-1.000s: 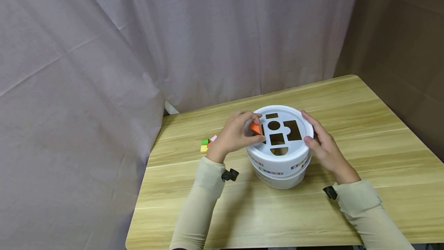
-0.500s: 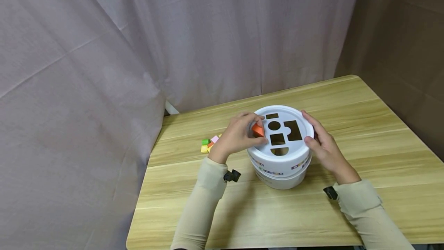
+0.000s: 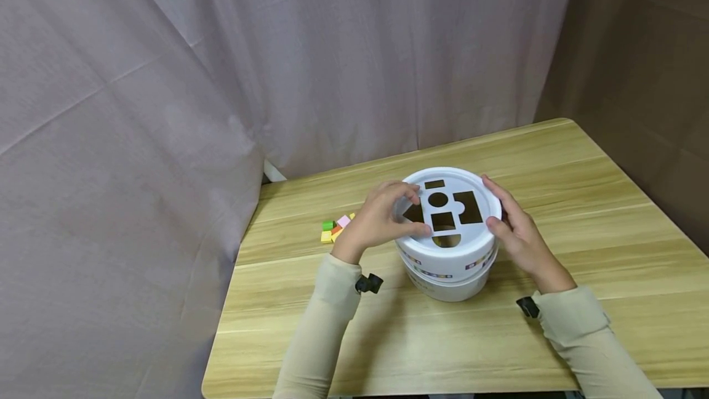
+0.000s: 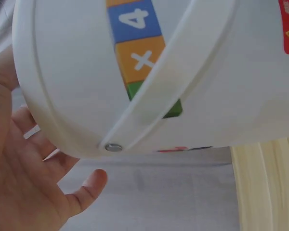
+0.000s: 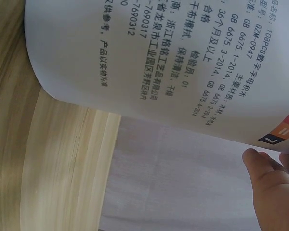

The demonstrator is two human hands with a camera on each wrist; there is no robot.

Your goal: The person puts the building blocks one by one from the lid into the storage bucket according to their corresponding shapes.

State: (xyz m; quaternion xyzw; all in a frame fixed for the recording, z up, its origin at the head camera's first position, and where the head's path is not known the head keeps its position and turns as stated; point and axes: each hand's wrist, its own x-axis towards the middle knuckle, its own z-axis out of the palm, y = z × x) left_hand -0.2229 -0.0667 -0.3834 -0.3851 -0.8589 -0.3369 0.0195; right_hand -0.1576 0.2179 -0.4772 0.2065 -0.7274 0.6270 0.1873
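A white bucket (image 3: 445,289) stands upright on the table, its white lid (image 3: 419,240) cut with several shaped holes. Over the lid's left side is my left hand (image 3: 375,217), thumb and fingers spread apart above a dark triangular hole (image 3: 414,213), nothing between them. The left wrist view has that hand (image 4: 33,168) beside the rim, with the bucket's pale carrying strap (image 4: 173,72) crossing the printed wall. On the opposite side my right hand (image 3: 517,239) grips the rim, thumb at the lid's edge and fingers around the far side. In the right wrist view, black print covers the bucket.
Left of the bucket lies a small group of coloured blocks, among them a green block (image 3: 329,225), a yellow block (image 3: 326,237) and a pink block (image 3: 343,221). The wooden table (image 3: 277,319) ends at grey curtains (image 3: 343,66) behind and to the left.
The orange block between my left thumb and fingers has gone from sight, and the triangular hole shows where it was. My left hand has shifted slightly right; the right hand has stayed put.
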